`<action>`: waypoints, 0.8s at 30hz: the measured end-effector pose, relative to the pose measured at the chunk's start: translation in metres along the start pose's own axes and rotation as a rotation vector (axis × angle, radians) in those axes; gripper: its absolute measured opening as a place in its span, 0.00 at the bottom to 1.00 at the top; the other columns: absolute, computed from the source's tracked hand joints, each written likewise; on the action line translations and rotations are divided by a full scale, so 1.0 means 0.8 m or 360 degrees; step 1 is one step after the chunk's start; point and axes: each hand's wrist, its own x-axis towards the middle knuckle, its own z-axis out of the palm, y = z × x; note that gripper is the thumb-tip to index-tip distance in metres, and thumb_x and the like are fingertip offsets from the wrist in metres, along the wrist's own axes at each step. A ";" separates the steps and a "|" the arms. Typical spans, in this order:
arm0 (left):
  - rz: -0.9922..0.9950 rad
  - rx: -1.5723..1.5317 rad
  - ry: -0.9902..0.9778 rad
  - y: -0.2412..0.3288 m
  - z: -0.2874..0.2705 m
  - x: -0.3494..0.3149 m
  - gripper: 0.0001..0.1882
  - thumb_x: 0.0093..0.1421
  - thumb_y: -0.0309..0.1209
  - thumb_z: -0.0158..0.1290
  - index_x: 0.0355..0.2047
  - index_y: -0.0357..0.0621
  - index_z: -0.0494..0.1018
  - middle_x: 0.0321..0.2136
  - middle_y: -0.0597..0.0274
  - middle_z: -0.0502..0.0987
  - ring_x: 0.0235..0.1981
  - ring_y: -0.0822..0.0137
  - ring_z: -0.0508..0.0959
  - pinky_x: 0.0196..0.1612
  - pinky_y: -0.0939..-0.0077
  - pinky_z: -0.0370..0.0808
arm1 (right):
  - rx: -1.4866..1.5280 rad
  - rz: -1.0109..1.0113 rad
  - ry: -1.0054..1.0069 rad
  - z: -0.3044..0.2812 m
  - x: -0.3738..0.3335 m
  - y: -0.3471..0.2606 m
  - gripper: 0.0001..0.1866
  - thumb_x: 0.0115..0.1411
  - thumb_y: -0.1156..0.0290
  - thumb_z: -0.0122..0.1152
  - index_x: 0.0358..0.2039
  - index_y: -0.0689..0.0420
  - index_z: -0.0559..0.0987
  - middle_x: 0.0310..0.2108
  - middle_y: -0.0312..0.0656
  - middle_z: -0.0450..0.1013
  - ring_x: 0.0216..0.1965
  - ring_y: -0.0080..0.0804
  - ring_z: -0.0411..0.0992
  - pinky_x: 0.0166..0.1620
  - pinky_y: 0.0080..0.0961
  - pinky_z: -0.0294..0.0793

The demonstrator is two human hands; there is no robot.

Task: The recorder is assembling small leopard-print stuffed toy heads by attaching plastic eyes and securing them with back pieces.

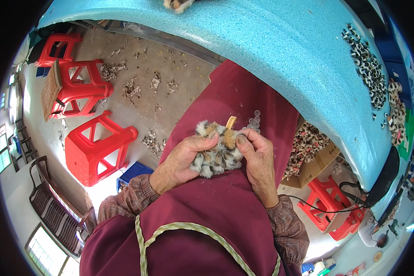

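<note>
Above my lap I hold a small fluffy plush piece (218,158), spotted in white, black and tan. A short yellow tag (231,122) sticks up from its far edge. My left hand (184,158) is closed round its left side, thumb on top. At the right upper edge, the thumb and forefinger of my right hand (261,163) pinch the fur close to the tag; whether something small is between them I cannot make out. Just beyond the plush piece, several clear plastic discs (254,120) lie on my maroon apron (202,207).
A blue table (280,50) curves across the far side, with a heap of black-and-white small parts (368,69) on its right. Below it stands a cardboard box (317,165) of plush pieces. Red stools (96,149) stand at left, scraps (132,89) on the floor.
</note>
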 end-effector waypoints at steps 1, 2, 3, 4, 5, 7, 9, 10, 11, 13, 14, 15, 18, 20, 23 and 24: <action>-0.0014 -0.0016 0.0008 0.000 0.001 -0.001 0.17 0.63 0.37 0.49 0.48 0.38 0.69 0.42 0.61 0.77 0.41 0.68 0.78 0.48 0.72 0.75 | 0.0057 0.0005 0.0022 0.001 0.000 0.003 0.14 0.61 0.63 0.56 0.31 0.63 0.76 0.23 0.28 0.68 0.26 0.13 0.61 0.31 0.14 0.62; -0.0028 -0.0032 0.0015 0.000 0.002 -0.001 0.17 0.63 0.36 0.49 0.47 0.38 0.69 0.41 0.61 0.77 0.41 0.68 0.78 0.48 0.73 0.75 | 0.0113 0.0008 0.0044 0.002 0.000 0.005 0.13 0.61 0.64 0.56 0.31 0.63 0.76 0.23 0.28 0.69 0.26 0.13 0.62 0.31 0.14 0.62; -0.0029 -0.0035 0.0016 -0.001 0.001 -0.001 0.17 0.63 0.36 0.49 0.47 0.38 0.69 0.41 0.61 0.77 0.41 0.68 0.78 0.48 0.73 0.75 | 0.0112 0.0011 0.0044 0.002 0.001 0.006 0.13 0.61 0.64 0.56 0.31 0.63 0.76 0.23 0.28 0.69 0.26 0.13 0.62 0.31 0.14 0.62; 0.0009 0.0031 0.0037 -0.002 0.000 -0.002 0.17 0.63 0.36 0.50 0.47 0.38 0.70 0.40 0.61 0.77 0.40 0.68 0.79 0.47 0.73 0.76 | 0.0139 0.0028 0.0070 0.002 0.001 0.008 0.13 0.62 0.64 0.55 0.31 0.63 0.76 0.23 0.28 0.69 0.27 0.13 0.62 0.31 0.14 0.63; 0.0048 0.0097 0.0057 -0.002 -0.001 -0.002 0.17 0.62 0.36 0.50 0.47 0.38 0.70 0.39 0.61 0.78 0.39 0.69 0.79 0.46 0.73 0.76 | 0.0165 0.0045 0.0097 0.002 0.000 0.009 0.12 0.62 0.65 0.54 0.31 0.63 0.76 0.24 0.28 0.70 0.27 0.13 0.62 0.32 0.14 0.63; 0.0059 0.0120 0.0069 -0.004 -0.002 -0.003 0.17 0.62 0.36 0.51 0.46 0.37 0.70 0.38 0.61 0.78 0.38 0.69 0.79 0.45 0.73 0.76 | 0.0165 0.0045 0.0098 0.004 -0.001 0.007 0.12 0.62 0.66 0.54 0.31 0.63 0.76 0.24 0.28 0.70 0.27 0.13 0.63 0.32 0.14 0.64; 0.0068 0.0144 0.0080 -0.006 -0.001 -0.003 0.17 0.62 0.37 0.51 0.45 0.37 0.71 0.37 0.62 0.78 0.37 0.69 0.79 0.43 0.73 0.77 | 0.0166 0.0045 0.0102 0.005 -0.004 0.004 0.12 0.62 0.66 0.53 0.31 0.63 0.76 0.24 0.28 0.70 0.28 0.13 0.63 0.32 0.14 0.64; 0.0089 0.0130 0.0056 -0.008 0.000 -0.003 0.17 0.62 0.37 0.51 0.44 0.36 0.71 0.37 0.61 0.78 0.37 0.69 0.79 0.43 0.73 0.77 | 0.0198 0.0040 0.0101 0.005 -0.006 0.002 0.12 0.62 0.67 0.53 0.31 0.63 0.76 0.24 0.29 0.70 0.28 0.13 0.63 0.33 0.15 0.64; 0.0108 0.0116 0.0033 -0.009 0.001 -0.003 0.17 0.62 0.37 0.51 0.43 0.36 0.72 0.37 0.61 0.78 0.36 0.69 0.79 0.42 0.73 0.77 | 0.0230 0.0035 0.0100 0.005 -0.007 0.001 0.11 0.62 0.67 0.53 0.31 0.63 0.76 0.24 0.29 0.71 0.28 0.13 0.64 0.33 0.15 0.64; 0.0109 0.0099 0.0041 -0.009 0.001 -0.005 0.17 0.61 0.37 0.51 0.43 0.36 0.72 0.37 0.61 0.78 0.36 0.68 0.80 0.42 0.73 0.77 | 0.0148 0.0008 0.0085 0.003 -0.008 0.000 0.11 0.62 0.67 0.53 0.31 0.63 0.76 0.24 0.30 0.71 0.28 0.13 0.64 0.33 0.15 0.64; 0.0110 0.0081 0.0049 -0.009 0.000 -0.005 0.17 0.61 0.37 0.52 0.43 0.35 0.72 0.37 0.60 0.78 0.36 0.68 0.80 0.42 0.73 0.77 | 0.0065 -0.0019 0.0069 0.003 -0.009 -0.001 0.11 0.62 0.67 0.53 0.31 0.63 0.76 0.24 0.30 0.71 0.29 0.13 0.64 0.33 0.15 0.65; 0.0108 0.0081 0.0051 -0.009 0.000 -0.005 0.17 0.61 0.37 0.52 0.43 0.35 0.72 0.37 0.60 0.78 0.36 0.68 0.80 0.42 0.73 0.77 | 0.0067 -0.0017 0.0071 0.002 -0.009 -0.001 0.11 0.62 0.67 0.53 0.31 0.63 0.76 0.24 0.30 0.71 0.29 0.13 0.64 0.33 0.15 0.65; 0.0091 0.0141 0.0036 -0.009 0.000 -0.005 0.17 0.61 0.37 0.51 0.44 0.34 0.71 0.37 0.59 0.78 0.36 0.67 0.80 0.43 0.72 0.77 | -0.0002 -0.0067 0.0107 0.002 -0.011 -0.001 0.11 0.62 0.67 0.53 0.32 0.63 0.76 0.24 0.30 0.71 0.29 0.14 0.64 0.33 0.14 0.65; 0.0115 0.0137 -0.0006 -0.009 0.003 -0.003 0.17 0.61 0.35 0.51 0.44 0.34 0.71 0.39 0.57 0.78 0.37 0.65 0.80 0.44 0.72 0.77 | 0.0030 -0.0042 0.0116 0.002 -0.010 0.000 0.11 0.62 0.67 0.53 0.32 0.63 0.76 0.24 0.30 0.70 0.28 0.14 0.64 0.33 0.14 0.64; 0.0143 0.0051 0.0015 -0.006 -0.006 -0.010 0.16 0.60 0.34 0.52 0.43 0.33 0.72 0.39 0.54 0.78 0.38 0.64 0.80 0.45 0.71 0.77 | 0.0131 0.0172 -0.0061 0.009 -0.009 0.007 0.11 0.62 0.68 0.53 0.32 0.64 0.76 0.23 0.30 0.70 0.27 0.14 0.64 0.32 0.14 0.64; 0.0154 0.0008 0.0098 -0.003 -0.005 -0.012 0.15 0.60 0.32 0.52 0.43 0.32 0.72 0.39 0.52 0.78 0.37 0.62 0.80 0.44 0.69 0.78 | -0.0259 0.0099 -0.0161 -0.003 -0.007 0.000 0.07 0.60 0.71 0.55 0.32 0.63 0.76 0.22 0.32 0.71 0.27 0.15 0.66 0.31 0.16 0.66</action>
